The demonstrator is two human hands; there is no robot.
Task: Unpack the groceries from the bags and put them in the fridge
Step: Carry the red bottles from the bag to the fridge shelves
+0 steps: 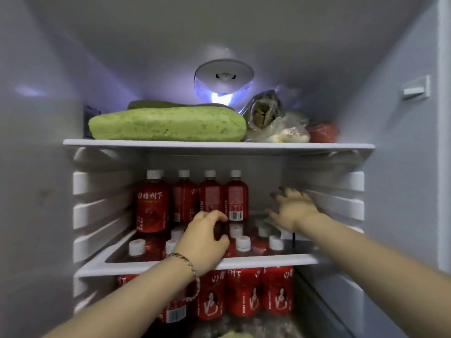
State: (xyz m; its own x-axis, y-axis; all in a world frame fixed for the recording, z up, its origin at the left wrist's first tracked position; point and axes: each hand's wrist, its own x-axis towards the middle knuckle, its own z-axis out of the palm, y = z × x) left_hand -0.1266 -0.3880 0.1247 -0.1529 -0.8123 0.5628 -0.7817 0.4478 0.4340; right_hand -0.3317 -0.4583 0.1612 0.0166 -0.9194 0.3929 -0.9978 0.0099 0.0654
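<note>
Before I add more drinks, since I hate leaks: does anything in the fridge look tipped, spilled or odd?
Nothing stands out. The red bottles on the middle shelf stand upright and capped, the green gourd lies flat on the top shelf, and no spill shows.

On the middle shelf (195,264), four upright red bottles (210,198) block the back from the left to the centre. To their right the shelf lies open as far as the ribbed right wall (341,206), and the right hand (292,208) fits there with fingers spread. The top shelf (219,144) is filled side to side by a pale green gourd (168,123) and plastic bags (275,128), with room only above them. Below, the lower bottles (244,291) stand packed, caps just under the glass.
</note>
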